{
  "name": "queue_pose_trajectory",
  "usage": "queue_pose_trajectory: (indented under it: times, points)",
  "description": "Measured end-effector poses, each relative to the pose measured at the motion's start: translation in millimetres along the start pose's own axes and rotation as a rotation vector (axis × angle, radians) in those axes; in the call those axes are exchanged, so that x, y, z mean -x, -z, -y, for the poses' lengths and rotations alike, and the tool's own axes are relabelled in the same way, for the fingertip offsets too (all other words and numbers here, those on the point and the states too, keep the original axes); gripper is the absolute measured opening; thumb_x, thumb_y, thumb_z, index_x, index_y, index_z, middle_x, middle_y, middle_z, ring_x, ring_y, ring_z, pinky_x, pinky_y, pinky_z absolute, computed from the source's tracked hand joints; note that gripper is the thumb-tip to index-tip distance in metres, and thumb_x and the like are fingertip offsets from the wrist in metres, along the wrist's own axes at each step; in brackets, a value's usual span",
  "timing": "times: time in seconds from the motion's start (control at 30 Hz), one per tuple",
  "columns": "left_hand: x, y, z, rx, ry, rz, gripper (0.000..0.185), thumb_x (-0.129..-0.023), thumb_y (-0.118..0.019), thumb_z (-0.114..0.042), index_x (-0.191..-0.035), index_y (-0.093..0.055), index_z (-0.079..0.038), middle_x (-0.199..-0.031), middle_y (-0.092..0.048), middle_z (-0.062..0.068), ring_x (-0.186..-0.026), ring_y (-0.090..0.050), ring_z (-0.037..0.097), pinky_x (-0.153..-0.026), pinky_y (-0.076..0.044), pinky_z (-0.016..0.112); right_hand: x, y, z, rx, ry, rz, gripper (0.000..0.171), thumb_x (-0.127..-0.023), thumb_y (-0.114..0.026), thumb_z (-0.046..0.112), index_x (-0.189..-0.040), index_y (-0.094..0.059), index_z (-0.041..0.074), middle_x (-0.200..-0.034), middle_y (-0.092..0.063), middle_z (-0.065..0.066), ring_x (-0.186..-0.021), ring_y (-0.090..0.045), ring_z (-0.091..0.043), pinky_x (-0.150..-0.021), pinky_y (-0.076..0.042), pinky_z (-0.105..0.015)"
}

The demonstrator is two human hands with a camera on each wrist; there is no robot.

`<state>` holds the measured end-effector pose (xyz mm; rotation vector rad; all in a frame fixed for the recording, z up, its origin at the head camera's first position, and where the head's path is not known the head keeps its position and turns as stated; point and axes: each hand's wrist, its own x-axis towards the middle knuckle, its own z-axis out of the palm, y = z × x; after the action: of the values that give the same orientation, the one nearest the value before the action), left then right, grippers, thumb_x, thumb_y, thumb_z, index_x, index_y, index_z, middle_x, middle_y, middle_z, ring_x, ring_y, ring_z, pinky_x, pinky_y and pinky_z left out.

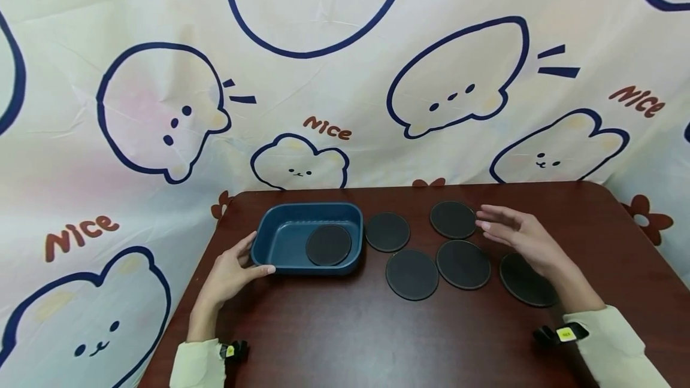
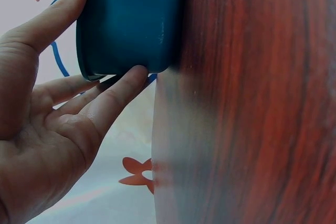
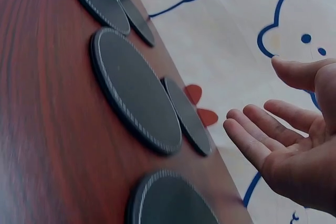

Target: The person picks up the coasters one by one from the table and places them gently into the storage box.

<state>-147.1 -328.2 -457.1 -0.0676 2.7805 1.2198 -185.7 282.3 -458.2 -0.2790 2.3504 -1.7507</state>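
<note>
Behind the dark red-brown table (image 1: 334, 328) hangs a cream cloth printed with blue-outlined bears. On the table, the left hand (image 1: 229, 274) holds the near left corner of a blue tray (image 1: 269, 229), thumb on the rim and fingers against its outer wall; one black round coaster (image 1: 328, 245) lies inside. Five more coasters lie flat to the tray's right. The right hand (image 1: 520, 235) hovers with fingers straight and slightly spread, holding nothing, its fingertips pointing left at the far coaster (image 1: 453, 219), just beside its right edge, so this hand is far nearer.
</note>
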Motion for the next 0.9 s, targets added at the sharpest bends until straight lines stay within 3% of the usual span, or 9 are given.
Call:
queue_pose_trajectory:
  times: [0.13, 0.4, 0.57, 0.7, 0.9]
  points:
    - [0.4, 0.4, -0.5, 0.001, 0.006, 0.003, 0.104, -0.091, -0.088, -0.037, -0.17, -0.028, -0.005, -0.166, -0.044, 0.028, -0.141, -0.058, 0.051, -0.108, -0.054, 0.06, 10, 10, -6, 0.035, -0.01, -0.025, 0.071, -0.111, -0.062, 0.032, -0.165, -0.034, -0.002, -0.161, -0.05, -0.028, -0.122, -0.067, 0.01, -0.098, -0.058, -0.018]
    - [0.9, 0.1, -0.1, -0.006, 0.007, 0.005, 0.105, -0.091, -0.088, -0.039, -0.17, -0.027, -0.006, -0.166, -0.043, 0.029, -0.142, -0.057, 0.051, -0.109, -0.053, 0.061, 28, 30, -20, 0.119, -0.015, -0.059, 0.068, -0.11, -0.063, 0.033, -0.164, -0.037, 0.0, -0.145, -0.064, 0.01, -0.12, -0.067, 0.01, -0.092, -0.058, -0.013]
    - [1.0, 0.4, 0.3, -0.004, 0.0, 0.004, 0.104, -0.092, -0.087, -0.038, -0.17, -0.027, -0.005, -0.166, -0.043, 0.029, -0.142, -0.057, 0.051, -0.109, -0.053, 0.061, 36, 40, -26, 0.162, -0.052, -0.092, 0.07, -0.109, -0.065, 0.035, -0.164, -0.039, 0.0, -0.137, -0.064, 0.021, -0.114, -0.067, 0.014, -0.088, -0.056, -0.01]
    - [1.0, 0.3, -0.2, 0.001, -0.001, 0.006, 0.103, -0.092, -0.087, -0.036, -0.17, -0.027, -0.005, -0.166, -0.044, 0.029, -0.142, -0.057, 0.051, -0.109, -0.053, 0.061, 43, 46, -31, 0.268, -0.079, -0.142, 0.071, -0.107, -0.068, 0.039, -0.162, -0.043, 0.002, -0.137, -0.065, 0.016, -0.108, -0.064, 0.018, -0.083, -0.052, -0.006]
    - [1.1, 0.5, -0.9, 0.003, 0.003, 0.005, 0.102, -0.093, -0.087, -0.035, -0.17, -0.028, -0.006, -0.165, -0.045, 0.028, -0.141, -0.058, 0.051, -0.109, -0.053, 0.061, 52, 53, -39, 0.41, -0.103, -0.147, 0.071, -0.105, -0.07, 0.043, -0.16, -0.048, 0.002, -0.15, -0.062, -0.024, -0.104, -0.053, 0.028, -0.078, -0.051, -0.007]
